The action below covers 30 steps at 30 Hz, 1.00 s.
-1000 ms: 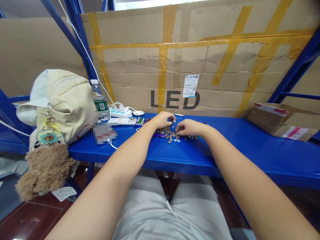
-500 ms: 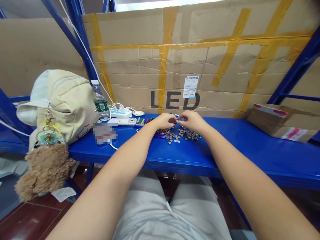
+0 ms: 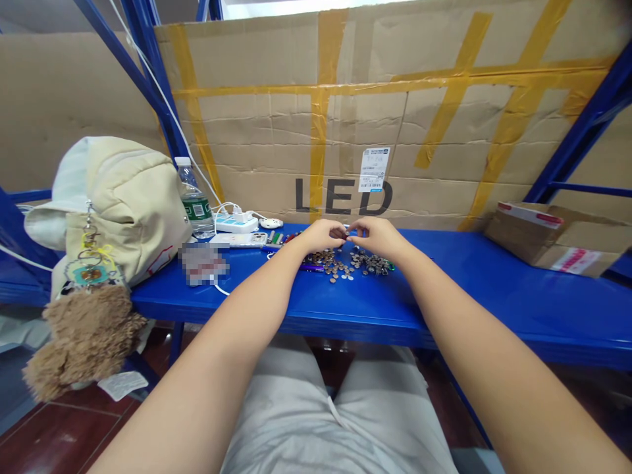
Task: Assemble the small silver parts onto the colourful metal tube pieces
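My left hand [image 3: 324,236] and my right hand [image 3: 374,236] meet fingertip to fingertip over the blue table [image 3: 345,306]. Both are closed in a pinch around something too small to make out. Beneath my left hand spreads a pile of small round metal discs [image 3: 336,266]. A heap of small dark metal pieces [image 3: 372,263] lies under my right hand, just right of the discs. Beside my left wrist rests a purple pen-like stick [image 3: 312,268]. More coloured sticks [image 3: 276,239] lie behind my left forearm, partly hidden by it.
On the left are a cream bag [image 3: 133,197] with a brown plush charm [image 3: 89,336], a water bottle [image 3: 196,201], a power strip [image 3: 236,224] and a phone [image 3: 239,239]. An opened cardboard box [image 3: 557,240] stands at the right. A large taped carton [image 3: 266,138] walls off the back.
The whole view has shifted slightly left. My hands stay together above the piles, with their fingertips only slightly changed in position.
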### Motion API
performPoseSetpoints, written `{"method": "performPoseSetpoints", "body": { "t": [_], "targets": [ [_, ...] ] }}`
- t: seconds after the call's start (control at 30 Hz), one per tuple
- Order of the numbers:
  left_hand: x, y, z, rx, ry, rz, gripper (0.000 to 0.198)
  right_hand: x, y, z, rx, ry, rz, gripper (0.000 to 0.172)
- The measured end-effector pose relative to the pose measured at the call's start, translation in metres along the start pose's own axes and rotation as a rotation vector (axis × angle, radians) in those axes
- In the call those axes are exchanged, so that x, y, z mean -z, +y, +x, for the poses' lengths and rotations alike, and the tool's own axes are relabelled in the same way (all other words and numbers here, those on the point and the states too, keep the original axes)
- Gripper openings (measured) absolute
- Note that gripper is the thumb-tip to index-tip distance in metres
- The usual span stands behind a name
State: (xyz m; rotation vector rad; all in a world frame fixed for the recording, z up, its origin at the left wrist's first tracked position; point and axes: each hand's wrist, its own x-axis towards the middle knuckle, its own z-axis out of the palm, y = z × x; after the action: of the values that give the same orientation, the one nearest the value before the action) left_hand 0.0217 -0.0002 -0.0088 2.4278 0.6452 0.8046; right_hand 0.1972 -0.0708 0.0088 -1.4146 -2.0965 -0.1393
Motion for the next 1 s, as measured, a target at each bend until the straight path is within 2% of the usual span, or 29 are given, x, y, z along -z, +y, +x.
{"method": "performPoseSetpoints", "body": {
  "t": [0.1, 0.27, 0.37, 0.57, 0.8, 0.87, 1.0],
  "targets": [
    [0.002, -0.001, 0.0, 0.007, 0.031, 0.023, 0.026, 0.008, -0.008, -0.005, -0.016, -0.076, 0.045, 0.028],
    [0.003, -0.002, -0.001, 0.028, 0.03, 0.065, 0.025, 0.019, -0.016, -0.012, 0.011, -0.553, 0.108, 0.02],
    [0.003, 0.0, -0.001, 0.044, 0.015, 0.064, 0.025, 0.019, -0.012, -0.013, -0.012, -0.642, 0.113, 0.02],
    [0.002, 0.002, -0.003, 0.073, -0.013, 0.079, 0.027, 0.015, -0.013, -0.013, -0.041, -0.661, 0.091, 0.02],
    [0.002, 0.003, -0.002, 0.06, -0.01, 0.115, 0.027, 0.01, -0.016, -0.012, -0.072, -0.59, 0.033, 0.016],
    [0.003, 0.003, -0.002, 0.048, -0.015, 0.123, 0.027, 0.009, -0.015, -0.011, -0.047, -0.51, 0.025, 0.015],
    [0.001, 0.005, -0.002, 0.021, -0.03, 0.139, 0.026, 0.005, -0.009, -0.005, -0.023, -0.198, -0.012, 0.02]
  ]
}}
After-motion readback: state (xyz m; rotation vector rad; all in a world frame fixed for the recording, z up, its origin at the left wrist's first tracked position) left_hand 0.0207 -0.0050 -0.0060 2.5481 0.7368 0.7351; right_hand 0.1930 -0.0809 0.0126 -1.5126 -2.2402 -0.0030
